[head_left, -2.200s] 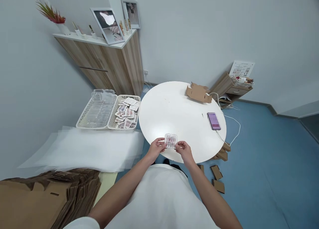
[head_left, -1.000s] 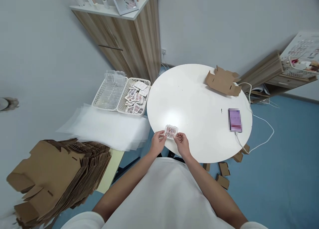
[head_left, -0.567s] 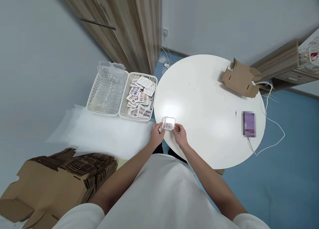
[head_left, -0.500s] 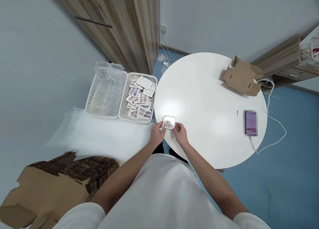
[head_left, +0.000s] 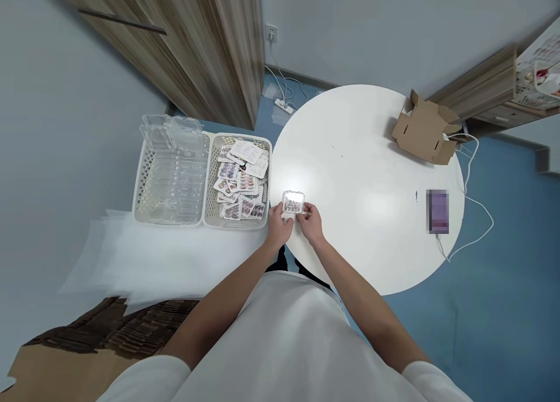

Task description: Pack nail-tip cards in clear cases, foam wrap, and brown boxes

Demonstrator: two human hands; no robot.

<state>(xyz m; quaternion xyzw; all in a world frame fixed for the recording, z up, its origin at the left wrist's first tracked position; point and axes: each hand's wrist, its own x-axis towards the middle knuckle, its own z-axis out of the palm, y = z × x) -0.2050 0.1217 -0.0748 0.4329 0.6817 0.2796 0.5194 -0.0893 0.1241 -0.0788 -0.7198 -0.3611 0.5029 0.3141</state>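
A small clear plastic box with a card of press-on nails inside is between my hands, at the near left edge of the white round table. My left hand grips its left side and near corner. On the right side, the fingers and thumb of my right hand close on the near right corner. Light glares off the lid, and I cannot tell whether the box is fully closed. Left of the hands, a white basket holds a heap of nail cards. Beside it, another basket holds stacked clear boxes.
An unfolded brown carton lies at the table's far right. Nearer is a blurred purple device with a white cable. Translucent sheets lie below the baskets, above stacked flat cardboard. A wooden cabinet stands behind.
My hands and the box have shifted slightly away from my body. My hold sits lower on the box's sides, nearer its front corners. The camera view has tilted a little.
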